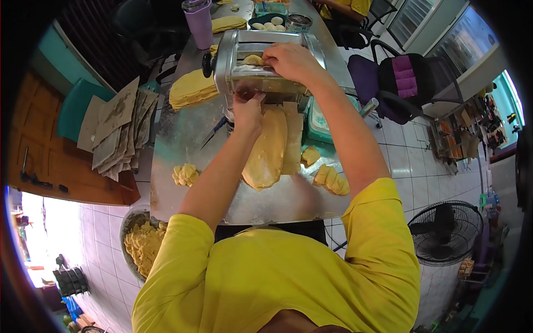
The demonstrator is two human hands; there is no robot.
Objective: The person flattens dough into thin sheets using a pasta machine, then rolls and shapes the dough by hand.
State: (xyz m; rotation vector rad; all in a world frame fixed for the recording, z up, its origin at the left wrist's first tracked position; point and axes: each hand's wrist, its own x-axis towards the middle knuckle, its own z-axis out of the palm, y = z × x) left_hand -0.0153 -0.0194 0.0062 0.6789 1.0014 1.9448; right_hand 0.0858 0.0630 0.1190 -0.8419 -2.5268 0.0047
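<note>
A steel dough roller machine (244, 55) stands at the far end of a metal table (177, 144). My right hand (291, 60) rests on top of the machine, pressing a lump of yellow dough (253, 59) into its slot. My left hand (248, 110) is below the machine's outlet, holding the top of a flat yellow dough sheet (267, 152) that hangs down onto the table. A narrower dough strip (291, 141) lies beside it on the right.
Small dough pieces lie at left (185, 174) and right (331, 179) on the table. Stacked dough sheets (191, 89) sit left of the machine, a purple bottle (200, 22) behind. A bowl of dough pieces (141, 244) is low left. Cardboard sheets (119, 130), a chair (402, 83) and a fan (444, 233) surround the table.
</note>
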